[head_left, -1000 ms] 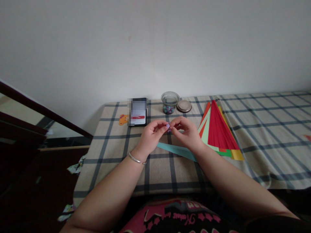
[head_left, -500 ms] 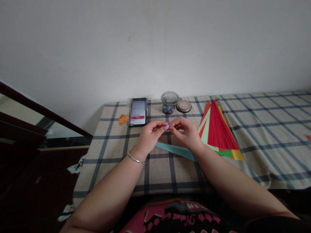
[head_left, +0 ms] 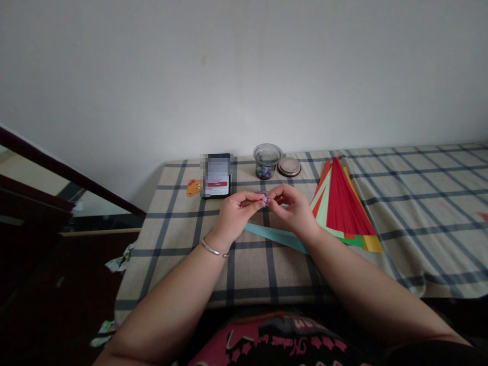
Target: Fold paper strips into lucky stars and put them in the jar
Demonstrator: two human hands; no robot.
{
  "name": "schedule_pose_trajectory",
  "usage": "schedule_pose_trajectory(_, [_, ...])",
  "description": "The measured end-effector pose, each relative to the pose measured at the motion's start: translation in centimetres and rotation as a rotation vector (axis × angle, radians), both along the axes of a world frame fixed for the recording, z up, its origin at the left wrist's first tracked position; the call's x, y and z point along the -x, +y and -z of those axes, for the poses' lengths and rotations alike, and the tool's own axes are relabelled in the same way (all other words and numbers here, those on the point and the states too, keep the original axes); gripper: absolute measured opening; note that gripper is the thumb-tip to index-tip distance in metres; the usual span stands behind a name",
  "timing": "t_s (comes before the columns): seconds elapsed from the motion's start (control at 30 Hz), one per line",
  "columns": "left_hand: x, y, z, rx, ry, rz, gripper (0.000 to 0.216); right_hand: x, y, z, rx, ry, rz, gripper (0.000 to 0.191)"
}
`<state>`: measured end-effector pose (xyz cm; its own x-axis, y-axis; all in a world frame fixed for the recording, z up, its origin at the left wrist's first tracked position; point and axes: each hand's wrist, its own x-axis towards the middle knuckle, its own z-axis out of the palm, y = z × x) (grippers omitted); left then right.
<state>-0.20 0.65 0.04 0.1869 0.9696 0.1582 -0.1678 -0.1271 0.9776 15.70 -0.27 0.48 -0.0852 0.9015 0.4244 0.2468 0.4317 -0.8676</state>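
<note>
Between my fingertips is a small purple folded piece of paper [head_left: 264,200], pinched from both sides above the table. My left hand [head_left: 238,211], with a silver bangle at the wrist, grips it between thumb and forefinger. From the other side my right hand [head_left: 292,206] pinches the same piece. Light-blue paper strips [head_left: 276,236] lie on the cloth below, partly hidden by my right forearm. Right of my hands a fan of red paper strips [head_left: 345,208] overlaps green, orange and yellow ones.
Behind my hands stands a clear plastic tub [head_left: 267,157] with small coloured pieces in it, beside a round lid [head_left: 290,166]. A phone [head_left: 218,175] leans by an orange bear-shaped piece [head_left: 193,187]. The checked tablecloth [head_left: 183,274] reaches the wall; the table's left edge drops to a dark floor.
My fingers have shifted slightly around the purple paper, and a thin purple bit now shows behind the fingertips. Both hands keep their pinch; the other things stay in place.
</note>
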Motion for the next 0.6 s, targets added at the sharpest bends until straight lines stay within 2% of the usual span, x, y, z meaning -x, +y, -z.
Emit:
schedule_pose_trajectory(0.2, [-0.09,0.00,-0.13,-0.022,0.012,-0.025,0.025,-0.11,0.13,0.16,-0.003,-0.013,-0.002,0.010])
schedule_pose_trajectory(0.6, [0.05,-0.22,-0.54,-0.189,0.202,-0.102,0.021,-0.06,-0.15,-0.41,0.006,-0.016,0.040,0.013])
